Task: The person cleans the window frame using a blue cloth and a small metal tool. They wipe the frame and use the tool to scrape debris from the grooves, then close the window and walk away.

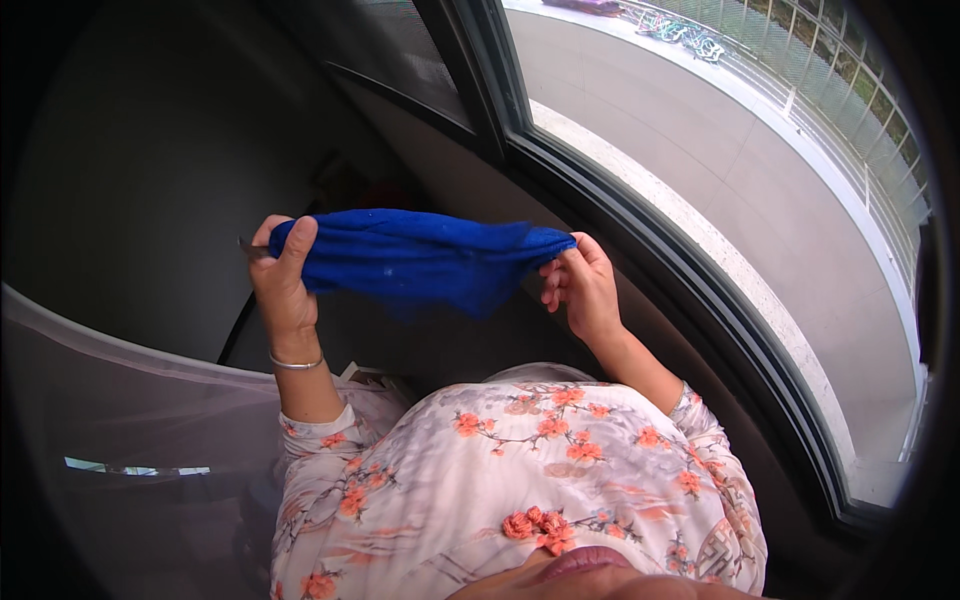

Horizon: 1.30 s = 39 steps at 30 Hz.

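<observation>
A blue cloth (397,251), creased and loosely folded lengthwise, is stretched between my two hands in front of my chest. My left hand (289,285) grips one end, with the thumb on top. Out of the far side of that hand pokes a dark, pointed, flat piece (252,248); what it belongs to is hidden by the fingers. My right hand (589,281) pinches the other end of the cloth between thumb and forefinger, its remaining fingers curled below. The lower edge of the cloth hangs free and looks blurred.
A dark window frame (660,247) runs diagonally along my right side, with a pale stone sill (675,202) beyond it. Outside are a parapet, a railing (847,67) and coiled cords or hangers (679,34). Sheer fabric (135,390) spreads at lower left.
</observation>
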### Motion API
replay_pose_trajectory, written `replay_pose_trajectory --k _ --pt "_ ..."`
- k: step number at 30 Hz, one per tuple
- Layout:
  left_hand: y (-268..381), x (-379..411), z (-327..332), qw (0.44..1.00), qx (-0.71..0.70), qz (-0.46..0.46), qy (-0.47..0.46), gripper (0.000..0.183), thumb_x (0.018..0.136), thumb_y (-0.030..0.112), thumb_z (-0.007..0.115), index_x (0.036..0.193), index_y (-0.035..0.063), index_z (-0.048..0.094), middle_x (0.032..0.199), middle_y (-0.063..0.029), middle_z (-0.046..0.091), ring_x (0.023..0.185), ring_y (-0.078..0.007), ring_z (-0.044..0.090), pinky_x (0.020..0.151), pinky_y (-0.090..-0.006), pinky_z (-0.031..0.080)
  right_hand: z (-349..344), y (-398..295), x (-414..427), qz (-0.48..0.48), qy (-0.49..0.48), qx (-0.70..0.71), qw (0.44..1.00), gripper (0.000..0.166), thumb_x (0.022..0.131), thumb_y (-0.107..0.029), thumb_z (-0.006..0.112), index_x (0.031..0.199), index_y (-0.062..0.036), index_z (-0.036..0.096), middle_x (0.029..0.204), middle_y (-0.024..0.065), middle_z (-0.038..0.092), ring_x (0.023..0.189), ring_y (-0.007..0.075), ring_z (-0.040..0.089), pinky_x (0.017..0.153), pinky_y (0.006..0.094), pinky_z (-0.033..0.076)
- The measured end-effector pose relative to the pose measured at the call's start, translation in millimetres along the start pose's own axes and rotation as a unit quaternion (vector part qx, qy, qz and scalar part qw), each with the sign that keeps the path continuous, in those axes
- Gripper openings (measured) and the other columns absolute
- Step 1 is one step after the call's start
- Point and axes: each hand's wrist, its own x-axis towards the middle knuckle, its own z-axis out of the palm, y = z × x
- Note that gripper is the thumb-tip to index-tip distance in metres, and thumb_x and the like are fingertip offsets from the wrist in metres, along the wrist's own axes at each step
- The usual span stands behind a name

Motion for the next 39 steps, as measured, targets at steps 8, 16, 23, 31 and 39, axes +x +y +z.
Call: replay_pose_trajectory --k 8,16,23,31,39 --pt "-14 -34 -4 0.980 -0.062 -0.057 -0.178 0.034 0.070 0.027 0.083 0.077 0.0093 0.054 0.070 0.0043 0.051 0.065 -0.0056 0.049 0.062 -0.0188 0.041 9 16 5 0.058 -0.133 0.304 0.942 0.033 0.094 -0.038 0.050 0.111 -0.0098 0.052 0.106 0.0089 0.063 0.098 0.0194 0.061 0.077 0.0343 0.052" --pt "-73 -20 32 0.880 -0.245 -0.249 -0.323 0.025 0.075 0.021 0.078 0.079 0.0087 0.056 0.068 0.0018 0.057 0.063 -0.0072 0.055 0.063 -0.0193 0.046 14 -17 21 -0.033 -0.063 0.191 0.979 0.025 0.091 -0.029 0.059 0.102 -0.0073 0.059 0.096 0.0047 0.065 0.085 0.0125 0.061 0.080 0.0317 0.050" --pt "-115 -6 95 0.793 -0.187 -0.257 -0.520 0.051 0.077 0.017 0.076 0.119 -0.0011 0.053 0.099 -0.0054 0.064 0.084 -0.0106 0.061 0.085 -0.0252 0.049 46 -68 21 -0.187 -0.083 0.166 0.965 0.029 0.098 -0.023 0.045 0.109 0.0019 0.053 0.105 0.0174 0.063 0.091 0.0231 0.064 0.078 0.0335 0.054" --pt "-189 49 89 0.601 -0.361 -0.286 -0.653 0.020 0.076 0.015 0.062 0.088 0.0002 0.067 0.081 -0.0039 0.065 0.074 -0.0110 0.060 0.075 -0.0240 0.049 14 -80 15 -0.244 0.280 -0.211 0.904 0.011 0.089 -0.012 0.063 0.081 -0.0040 0.061 0.061 -0.0001 0.055 0.043 0.0046 0.046 0.038 0.0182 0.035" --pt "-213 37 81 0.525 -0.445 -0.516 -0.510 0.040 0.086 0.037 0.053 0.110 0.0041 0.056 0.098 -0.0070 0.061 0.089 -0.0136 0.059 0.078 -0.0277 0.051 44 -53 36 -0.144 0.190 0.055 0.969 0.027 0.097 -0.026 0.050 0.097 0.0008 0.054 0.086 0.0169 0.064 0.068 0.0202 0.066 0.048 0.0268 0.055"
